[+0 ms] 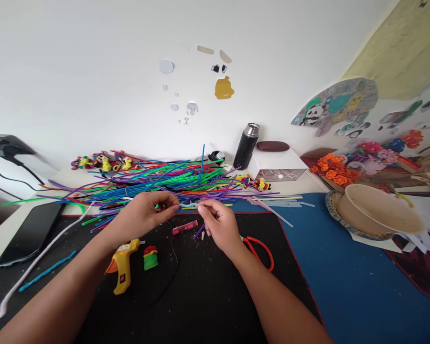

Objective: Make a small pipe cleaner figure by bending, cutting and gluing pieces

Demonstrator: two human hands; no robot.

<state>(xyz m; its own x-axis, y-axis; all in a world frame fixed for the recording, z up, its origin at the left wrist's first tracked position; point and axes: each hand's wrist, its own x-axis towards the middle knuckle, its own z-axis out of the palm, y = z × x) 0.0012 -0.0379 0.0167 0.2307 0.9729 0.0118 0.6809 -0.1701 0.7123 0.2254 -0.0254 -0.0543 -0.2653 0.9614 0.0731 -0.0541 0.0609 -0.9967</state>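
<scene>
1. We hold a short light blue pipe cleaner (pixel 189 204) between our two hands, just above the black mat (pixel 208 306).
2. Our left hand (pixel 146 215) pinches its left end. The thumb and fingers are closed tight on it.
3. Our right hand (pixel 218 224) pinches its right end the same way, with the fingertips pressed together on the fuzzy wire.
4. The pipe cleaner lies sideways, with its long way running left to right, so each hand has one end. Neither hand is nearer than the other – both are touching it.
5. Just past our hands, on the far side, sits a big pile of pipe cleaners (pixel 157 179) in blue, green, purple and red.
6. Near us, under the left hand, a yellow glue gun (pixel 123 265) lies on the mat. A little green and red thing (pixel 150 257) stands just to its right.
7. A pink stick (pixel 185 227) lies between our hands, a bit nearer to us than the blue piece.
8. Red scissors (pixel 260 248) lie right beside our right wrist.
9. Far left we see a long white pipe cleaner (pixel 39 258) and a dark phone (pixel 30 234) – both well apart from our hands.
10. Far right there is a bowl (pixel 378 210), and a black flask (pixel 246 145) stands by the wall.
</scene>
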